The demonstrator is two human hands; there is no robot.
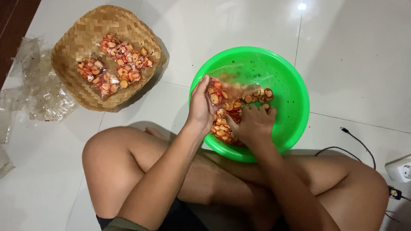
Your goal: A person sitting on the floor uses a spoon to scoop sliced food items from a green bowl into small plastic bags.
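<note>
The left hand (200,105) grips a clear plastic bag (217,92) of red-orange chips, and the right hand (255,123) closes on chips (224,130), both inside the green basin (293,89) on the floor (361,60). To the left sits a woven basket (72,42) holding filled packets (115,64).
</note>
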